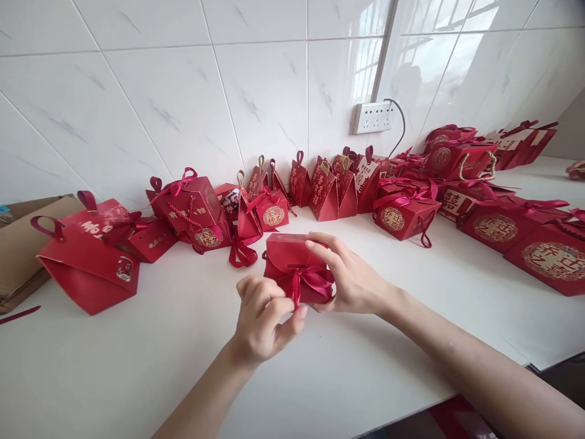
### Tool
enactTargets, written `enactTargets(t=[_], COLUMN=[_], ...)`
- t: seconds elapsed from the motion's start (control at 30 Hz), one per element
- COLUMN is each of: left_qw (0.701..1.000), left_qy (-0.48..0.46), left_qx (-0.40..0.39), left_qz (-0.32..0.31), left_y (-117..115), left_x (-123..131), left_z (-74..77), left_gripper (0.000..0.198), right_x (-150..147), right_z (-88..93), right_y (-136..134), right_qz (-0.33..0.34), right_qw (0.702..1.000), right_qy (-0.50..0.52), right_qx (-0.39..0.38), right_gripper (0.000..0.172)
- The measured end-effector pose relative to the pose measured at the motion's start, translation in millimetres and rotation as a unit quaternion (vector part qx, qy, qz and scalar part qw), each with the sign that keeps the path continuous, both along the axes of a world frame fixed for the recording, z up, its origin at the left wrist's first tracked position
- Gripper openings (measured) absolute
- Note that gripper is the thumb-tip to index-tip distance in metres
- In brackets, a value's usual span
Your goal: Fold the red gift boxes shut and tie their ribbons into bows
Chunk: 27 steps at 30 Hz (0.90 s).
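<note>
Pinching a magenta satin ribbon [317, 280] with the left hand [265, 317] — bracing a small red gift box [286, 250] with the right hand [354, 277].

Pressing left thumb and fingertips together on a hanging ribbon tail, right at the box's front; curving the right hand around the box's right side, fingers along the top edge, thumb low in front. Holding the box near the middle of the white tabletop [150, 372]. Facing, just beyond, triangular loop-topped boxes [324, 198] near the tiled wall [265, 79] — with brown cardboard [22, 238] far left, a power socket [373, 117] above, and bow-tied medallion boxes [402, 219] to the right.
</note>
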State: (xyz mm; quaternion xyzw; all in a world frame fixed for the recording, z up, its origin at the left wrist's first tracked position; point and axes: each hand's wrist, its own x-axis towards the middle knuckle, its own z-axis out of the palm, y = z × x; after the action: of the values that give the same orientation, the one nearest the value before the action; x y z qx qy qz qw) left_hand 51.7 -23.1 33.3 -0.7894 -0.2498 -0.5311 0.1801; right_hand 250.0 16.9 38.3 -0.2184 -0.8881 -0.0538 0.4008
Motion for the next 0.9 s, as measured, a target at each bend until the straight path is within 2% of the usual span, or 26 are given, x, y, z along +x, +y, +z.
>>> enactTargets(t=[0.47,0.73,0.9], left_qw=[1.000,1.000,1.000], left_qy=[-0.006,-0.006,-0.005], left_qx=[0.003,0.002,0.007], left_qz=[0.004,0.009,0.008], left_y=[0.5,1.4,-1.4], left_x=[3.2,1.9,4.0], left_z=[-2.8,-1.1,-0.4], left_gripper=[0.024,0.027,0.026], right_x=[0.5,2.5,2.3], right_z=[-2.6,-4.3,-4.4], right_y=[2.1,3.5,3.4], right_qz=[0.007,0.011,0.013], right_qw=[1.000,1.000,1.000], right_qy=[0.020,0.019,0.017], right_qx=[0.008,-0.012,-0.017], right_gripper=[0.091,0.099,0.097])
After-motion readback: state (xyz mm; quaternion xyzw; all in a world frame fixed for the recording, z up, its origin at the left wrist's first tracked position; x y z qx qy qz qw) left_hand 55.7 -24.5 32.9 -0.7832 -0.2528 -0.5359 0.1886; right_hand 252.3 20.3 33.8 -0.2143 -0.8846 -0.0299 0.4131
